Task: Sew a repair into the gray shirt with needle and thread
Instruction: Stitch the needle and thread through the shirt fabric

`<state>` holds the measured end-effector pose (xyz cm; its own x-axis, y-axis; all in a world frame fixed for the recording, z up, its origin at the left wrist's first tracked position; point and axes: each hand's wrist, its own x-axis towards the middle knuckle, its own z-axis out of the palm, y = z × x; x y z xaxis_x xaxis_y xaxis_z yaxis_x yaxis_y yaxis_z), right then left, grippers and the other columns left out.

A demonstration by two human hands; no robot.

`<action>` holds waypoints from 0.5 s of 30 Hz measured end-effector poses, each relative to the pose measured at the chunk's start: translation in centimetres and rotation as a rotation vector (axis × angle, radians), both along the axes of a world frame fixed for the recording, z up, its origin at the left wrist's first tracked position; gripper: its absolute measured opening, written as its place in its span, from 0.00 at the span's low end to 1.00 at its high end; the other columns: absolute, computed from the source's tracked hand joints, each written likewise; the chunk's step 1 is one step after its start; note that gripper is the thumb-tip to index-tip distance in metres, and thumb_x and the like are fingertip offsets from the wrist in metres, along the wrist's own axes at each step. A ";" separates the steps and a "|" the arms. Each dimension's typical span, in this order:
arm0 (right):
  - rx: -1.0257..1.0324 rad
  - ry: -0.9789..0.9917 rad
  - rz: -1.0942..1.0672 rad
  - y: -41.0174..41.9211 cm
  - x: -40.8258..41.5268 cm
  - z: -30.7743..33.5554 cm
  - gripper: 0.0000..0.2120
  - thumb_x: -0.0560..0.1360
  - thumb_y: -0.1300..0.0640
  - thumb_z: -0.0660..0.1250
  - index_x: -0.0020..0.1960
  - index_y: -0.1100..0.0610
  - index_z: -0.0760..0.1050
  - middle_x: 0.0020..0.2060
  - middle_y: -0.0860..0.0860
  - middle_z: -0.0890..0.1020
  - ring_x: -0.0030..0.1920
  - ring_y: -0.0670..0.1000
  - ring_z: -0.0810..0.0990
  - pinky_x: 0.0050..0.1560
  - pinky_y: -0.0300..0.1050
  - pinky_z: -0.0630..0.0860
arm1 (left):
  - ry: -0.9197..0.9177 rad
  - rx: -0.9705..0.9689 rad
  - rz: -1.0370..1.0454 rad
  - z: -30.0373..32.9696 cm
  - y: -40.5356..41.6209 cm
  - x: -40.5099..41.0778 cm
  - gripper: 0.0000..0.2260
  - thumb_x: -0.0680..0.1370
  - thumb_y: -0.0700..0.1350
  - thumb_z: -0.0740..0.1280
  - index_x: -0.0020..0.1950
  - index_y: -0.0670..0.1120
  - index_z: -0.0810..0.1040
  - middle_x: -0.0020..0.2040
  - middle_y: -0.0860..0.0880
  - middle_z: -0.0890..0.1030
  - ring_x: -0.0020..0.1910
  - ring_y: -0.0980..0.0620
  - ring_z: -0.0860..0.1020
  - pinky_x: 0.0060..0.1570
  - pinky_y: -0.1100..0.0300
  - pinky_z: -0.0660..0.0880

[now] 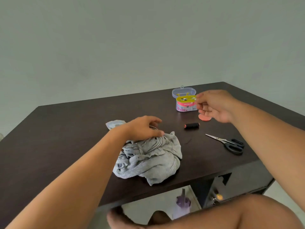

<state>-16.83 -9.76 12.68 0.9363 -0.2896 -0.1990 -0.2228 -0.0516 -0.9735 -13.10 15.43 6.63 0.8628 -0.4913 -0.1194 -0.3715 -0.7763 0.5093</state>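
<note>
Gray shirt (148, 156): bunched mid-table, steadied at its far edge by the left hand (145, 128), fingers curled over the cloth. Right hand (214, 105): raised beyond the shirt beside the sewing kit (185, 103), fingertips pinched, presumably on a needle; none discernible. Thread spool (191, 125) and scissors (228, 143) lay right of the shirt, within reach.

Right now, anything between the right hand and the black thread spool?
Nothing visible. The right hand hovers by the sewing kit box; the black thread spool lies on bare table below it, with the scissors off to the side.

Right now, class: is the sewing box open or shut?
Open. The sewing box's clear lid is tipped back behind it, leaving the yellow tray of buttons uncovered.
</note>
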 end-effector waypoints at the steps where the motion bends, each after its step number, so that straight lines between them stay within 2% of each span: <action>1: -0.017 0.032 0.023 0.0 -0.1 -0.6 0.09 0.76 0.68 0.66 0.49 0.56 0.80 0.40 0.53 0.81 0.38 0.49 0.80 0.53 0.47 0.79 | 0.028 0.050 -0.013 -0.3 0.2 0.1 0.28 0.76 0.61 0.72 0.74 0.55 0.72 0.68 0.56 0.78 0.66 0.55 0.76 0.70 0.55 0.69; 2: -0.041 0.057 0.047 0.2 -0.2 -1.2 0.08 0.77 0.68 0.65 0.50 0.58 0.80 0.42 0.53 0.81 0.40 0.50 0.81 0.52 0.47 0.80 | 0.027 0.078 -0.024 -0.5 0.5 0.2 0.27 0.75 0.62 0.72 0.72 0.56 0.74 0.67 0.57 0.78 0.66 0.56 0.76 0.70 0.55 0.69; 4: -0.094 0.090 0.111 0.9 -0.5 -2.6 0.09 0.79 0.68 0.62 0.53 0.61 0.80 0.46 0.56 0.81 0.43 0.53 0.82 0.50 0.48 0.81 | -0.022 0.064 -0.040 -0.6 0.8 0.5 0.19 0.76 0.60 0.72 0.64 0.56 0.81 0.61 0.59 0.82 0.60 0.58 0.78 0.65 0.57 0.73; 7: -0.230 0.146 0.212 2.2 -0.7 -4.2 0.11 0.78 0.68 0.61 0.52 0.63 0.82 0.45 0.57 0.79 0.39 0.53 0.80 0.47 0.50 0.84 | -0.149 -0.057 0.015 -1.1 0.9 1.2 0.08 0.77 0.56 0.72 0.53 0.54 0.85 0.50 0.58 0.84 0.53 0.58 0.81 0.57 0.58 0.77; 9: -0.350 0.199 0.302 3.3 -0.9 -4.6 0.08 0.77 0.66 0.65 0.51 0.62 0.83 0.44 0.56 0.80 0.38 0.51 0.78 0.47 0.51 0.84 | -0.213 -0.160 0.096 -1.4 1.0 1.4 0.07 0.78 0.55 0.71 0.50 0.54 0.84 0.48 0.57 0.84 0.51 0.57 0.81 0.53 0.58 0.76; 12: -0.541 0.179 0.463 4.9 -1.3 -4.7 0.08 0.76 0.61 0.68 0.52 0.62 0.83 0.45 0.54 0.81 0.43 0.49 0.79 0.51 0.50 0.84 | -0.296 -0.303 0.214 -1.7 1.3 1.5 0.08 0.78 0.55 0.71 0.48 0.52 0.82 0.45 0.57 0.83 0.47 0.59 0.80 0.46 0.61 0.75; 15: -0.551 0.107 0.521 6.7 -1.3 -5.0 0.12 0.73 0.49 0.74 0.49 0.58 0.85 0.39 0.49 0.80 0.43 0.47 0.80 0.50 0.47 0.83 | -0.356 -0.476 0.325 -2.2 1.5 1.6 0.08 0.77 0.54 0.73 0.44 0.51 0.81 0.41 0.56 0.83 0.39 0.63 0.79 0.37 0.69 0.71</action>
<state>-18.10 -3.09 7.71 0.9628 0.1003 -0.2509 -0.1281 -0.6479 -0.7509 -11.51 16.90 4.47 0.9223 -0.1288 0.3643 -0.3653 -0.5980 0.7134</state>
